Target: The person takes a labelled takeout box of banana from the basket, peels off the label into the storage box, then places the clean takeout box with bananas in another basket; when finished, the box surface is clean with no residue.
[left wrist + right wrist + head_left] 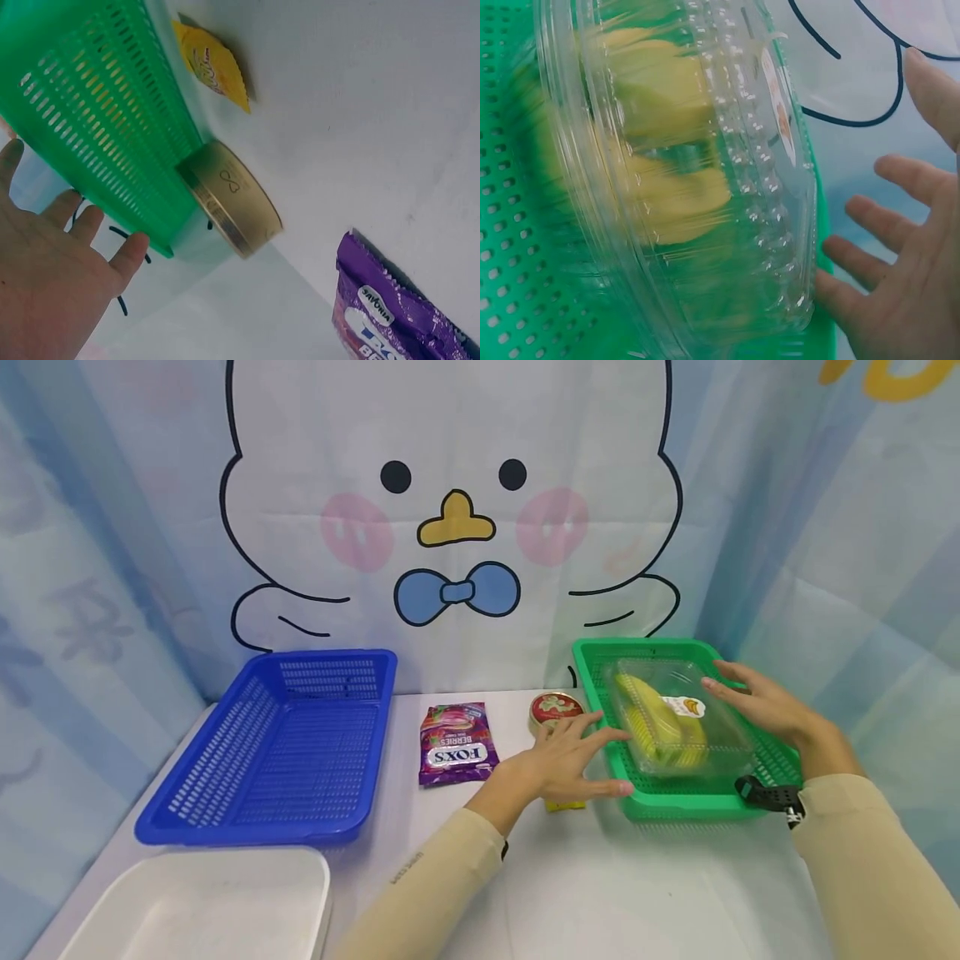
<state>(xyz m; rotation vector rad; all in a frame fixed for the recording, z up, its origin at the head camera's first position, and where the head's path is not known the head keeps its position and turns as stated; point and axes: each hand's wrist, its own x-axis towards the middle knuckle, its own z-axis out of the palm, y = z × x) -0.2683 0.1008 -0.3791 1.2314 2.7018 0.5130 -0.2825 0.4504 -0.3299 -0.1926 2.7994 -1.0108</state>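
A clear plastic clamshell box (720, 739) with yellow bananas (667, 97) inside sits tilted in the green basket (690, 808). My right hand (772, 710) is spread over the basket's right side, its fingers beside the box and gripping nothing. On the other side, my left hand (562, 766) hovers with spread fingers near the basket's left wall, nothing in its grasp. Behind it is a round gold tin (232, 196) with a red lid (557, 705), close against the basket. A small yellow wrapped packet (211, 66) lies on the table, mostly covered by the left hand in the head view.
A purple Fox's Berries candy bag (457, 743) lies left of the tin. Farther left stands a blue basket (247, 835), with a white tub (217, 893) in front of it. A cartoon-printed curtain (450, 652) closes off the back of the table.
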